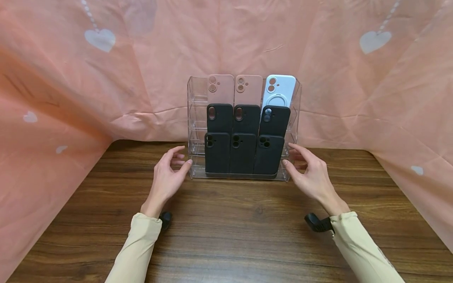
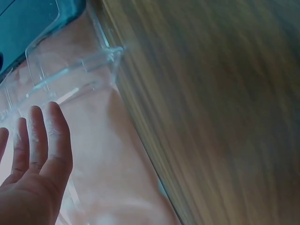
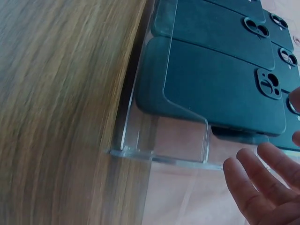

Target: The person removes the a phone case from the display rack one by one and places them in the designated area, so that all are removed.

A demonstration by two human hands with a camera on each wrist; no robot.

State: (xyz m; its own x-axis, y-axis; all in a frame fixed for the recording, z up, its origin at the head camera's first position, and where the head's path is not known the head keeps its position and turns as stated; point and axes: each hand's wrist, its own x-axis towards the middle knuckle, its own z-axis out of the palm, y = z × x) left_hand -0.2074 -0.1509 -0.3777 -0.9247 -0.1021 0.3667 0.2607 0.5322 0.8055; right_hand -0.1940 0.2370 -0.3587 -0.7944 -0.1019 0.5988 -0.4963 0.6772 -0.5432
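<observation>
A clear acrylic tiered stand (image 1: 198, 173) stands at the back of the table, with phone cases on it in three rows. Black phone cases (image 1: 217, 153) fill the bottom and middle rows. Behind them, the top row has two pink phone cases (image 1: 249, 89) and a white phone case (image 1: 282, 87) with a ring. My left hand (image 1: 168, 175) is at the stand's left side, fingers spread and bent slightly. On the other side, my right hand (image 1: 311, 175) is held beside the stand in the same way. Neither hand grips anything; whether fingertips touch the acrylic, I cannot tell.
The wood-grain table (image 1: 240, 228) reaches from the stand toward the person. Pink cloth (image 1: 170, 59) with white hearts hangs behind and along both sides. A black wrist strap (image 1: 320, 223) is on the right wrist, and a dark device (image 1: 165, 221) is at the left wrist.
</observation>
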